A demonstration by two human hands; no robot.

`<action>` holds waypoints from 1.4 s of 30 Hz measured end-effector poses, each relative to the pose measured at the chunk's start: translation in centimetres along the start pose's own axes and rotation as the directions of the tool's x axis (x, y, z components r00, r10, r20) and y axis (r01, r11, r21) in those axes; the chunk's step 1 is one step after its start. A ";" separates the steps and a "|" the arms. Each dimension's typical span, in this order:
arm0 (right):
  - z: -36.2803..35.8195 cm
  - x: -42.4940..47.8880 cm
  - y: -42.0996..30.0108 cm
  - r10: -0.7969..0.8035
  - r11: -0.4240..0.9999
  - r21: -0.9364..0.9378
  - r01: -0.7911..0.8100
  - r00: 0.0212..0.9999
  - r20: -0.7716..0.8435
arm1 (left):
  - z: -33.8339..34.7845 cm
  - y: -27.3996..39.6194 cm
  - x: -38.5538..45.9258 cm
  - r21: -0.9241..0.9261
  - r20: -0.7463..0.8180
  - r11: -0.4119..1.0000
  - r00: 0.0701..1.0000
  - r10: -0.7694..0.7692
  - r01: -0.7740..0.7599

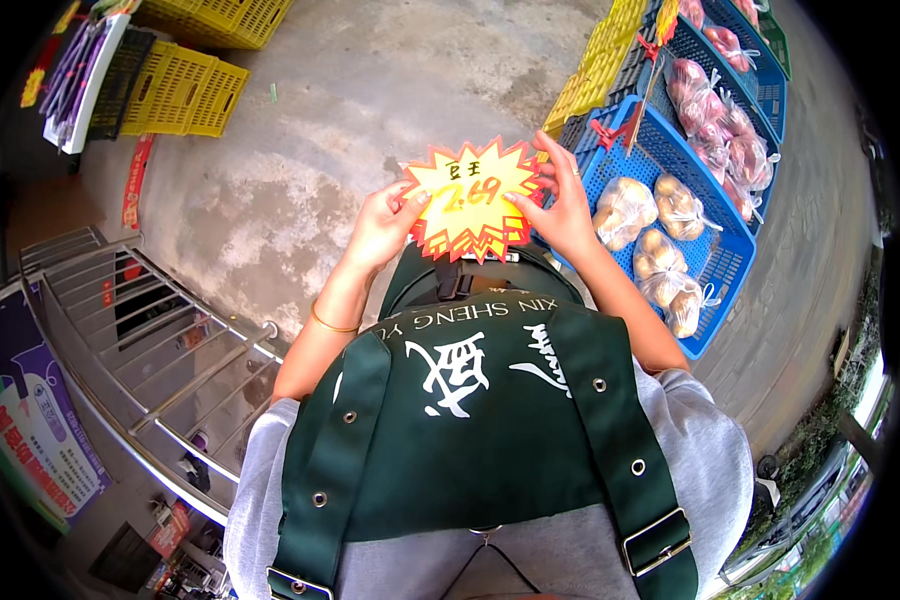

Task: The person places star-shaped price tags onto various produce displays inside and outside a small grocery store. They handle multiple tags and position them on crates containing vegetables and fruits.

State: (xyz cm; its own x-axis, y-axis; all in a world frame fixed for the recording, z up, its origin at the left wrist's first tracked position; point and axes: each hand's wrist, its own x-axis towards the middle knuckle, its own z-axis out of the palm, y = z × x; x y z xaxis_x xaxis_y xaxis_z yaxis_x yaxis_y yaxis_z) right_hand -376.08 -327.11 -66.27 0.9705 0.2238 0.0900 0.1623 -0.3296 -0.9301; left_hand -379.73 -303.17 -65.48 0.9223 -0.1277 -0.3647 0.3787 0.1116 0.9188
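Note:
A stack of yellow starburst price cards with red edges (472, 202) is held up in front of my body, over the dark green apron (465, 450). The top card bears handwritten characters and digits. My left hand (390, 217) pinches the stack's left side, its thumb lying on the front. On the opposite edge, my right hand (559, 187) grips with its thumb on the face and its fingers spread around the rim. Lower card tips fan out beneath the top one.
At right, a blue plastic crate (720, 292) holds several knotted bags of potato-like produce (656, 255); bags of reddish produce (712, 120) fill the crate beyond. Yellow crates (187, 90) stand upper left. A metal railing (157, 345) curves along the left. Concrete floor (390, 67) stretches ahead.

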 end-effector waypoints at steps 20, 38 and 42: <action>7.8 27.0 -4.3 0.044 0.993 -0.099 -0.061 0.986 -0.159 | -14.8 14.9 21.4 -0.011 0.064 0.999 0.997 -0.041 0.042; -6.8 62.0 2.9 -0.116 0.991 -0.124 0.060 0.842 -0.526 | -8.7 31.3 63.1 -0.094 0.350 0.971 0.921 -0.173 0.218; -10.1 72.1 3.5 0.168 0.928 0.369 0.038 0.845 -0.508 | -7.8 38.1 73.0 -0.170 0.405 0.944 0.893 -0.195 0.283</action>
State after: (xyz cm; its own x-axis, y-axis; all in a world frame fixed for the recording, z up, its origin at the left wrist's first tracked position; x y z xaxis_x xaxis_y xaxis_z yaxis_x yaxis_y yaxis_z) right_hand -303.78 -321.38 -59.40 0.9378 -0.3321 0.1009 0.1213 0.0413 -0.9918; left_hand -297.36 -300.61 -58.31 0.7190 -0.5353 -0.4432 0.6314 0.2367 0.7385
